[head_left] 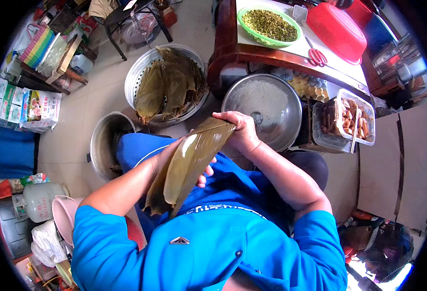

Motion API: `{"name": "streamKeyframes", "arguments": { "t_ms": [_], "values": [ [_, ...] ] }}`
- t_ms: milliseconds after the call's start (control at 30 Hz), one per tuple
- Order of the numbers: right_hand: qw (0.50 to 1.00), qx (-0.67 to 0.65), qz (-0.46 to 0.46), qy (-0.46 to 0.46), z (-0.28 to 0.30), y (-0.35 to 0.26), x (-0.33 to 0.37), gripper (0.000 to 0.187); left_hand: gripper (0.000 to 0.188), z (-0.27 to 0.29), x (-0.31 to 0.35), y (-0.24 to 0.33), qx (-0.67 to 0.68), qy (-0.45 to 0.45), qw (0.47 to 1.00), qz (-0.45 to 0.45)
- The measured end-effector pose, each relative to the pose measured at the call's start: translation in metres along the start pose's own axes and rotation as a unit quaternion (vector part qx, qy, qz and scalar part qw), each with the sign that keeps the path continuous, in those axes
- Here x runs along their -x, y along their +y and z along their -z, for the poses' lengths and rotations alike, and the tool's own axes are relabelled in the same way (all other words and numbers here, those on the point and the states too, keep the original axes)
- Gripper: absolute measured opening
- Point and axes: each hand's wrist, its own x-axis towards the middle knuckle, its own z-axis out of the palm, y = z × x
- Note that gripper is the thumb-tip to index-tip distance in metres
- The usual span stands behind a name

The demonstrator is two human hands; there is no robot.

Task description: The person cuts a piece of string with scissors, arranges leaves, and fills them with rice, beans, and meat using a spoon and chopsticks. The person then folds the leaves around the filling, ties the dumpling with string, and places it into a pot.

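Observation:
A few long, wet olive-brown bamboo leaves (199,150) lie overlapped in front of my torso, slanting from upper right to lower left. My left hand (206,177) supports them from below, mostly hidden, its fingertips curling around their right edge. At their upper end my right hand (242,130) pinches them between thumb and fingers. Ahead to the left, a perforated metal steamer tray (132,80) carries a pile of similar leaves (167,85). A steel basin (291,114) with white rice (262,99) in it stands just beyond my right hand.
On the table (339,72) are a green basket (245,26) of green split beans, red-handled scissors (316,56) and a red plastic basket (337,31). A clear tub (371,133) at right holds brown meat pieces and chopsticks. A deep metal pot (99,140) stands left of my knee.

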Motion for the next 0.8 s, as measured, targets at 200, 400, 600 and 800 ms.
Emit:
{"name": "streamKeyframes", "arguments": {
  "t_ms": [200, 400, 600, 800],
  "values": [
    [0.984, 0.067, 0.107, -0.127, 0.014, 0.009, -0.006, 0.052, 0.061, 0.013, 0.008, 0.004, 0.046, 0.011, 0.998, 0.038],
    [0.996, -0.051, 0.025, -0.066, 0.001, 0.01, 0.021, 0.062, 0.076, -0.005, 0.0, -0.005, -0.024, 0.064, 0.998, 0.002],
    [0.986, -0.143, -0.047, -0.066, 0.005, -0.004, 0.017, 0.058, 0.074, -0.026, 0.006, -0.006, -0.021, 0.078, 0.996, -0.041],
    [0.712, -0.642, -0.222, -0.18, 0.023, -0.017, 0.029, 0.074, 0.075, -0.027, 0.002, 0.004, -0.072, 0.089, 0.993, -0.035]
  ]
}}
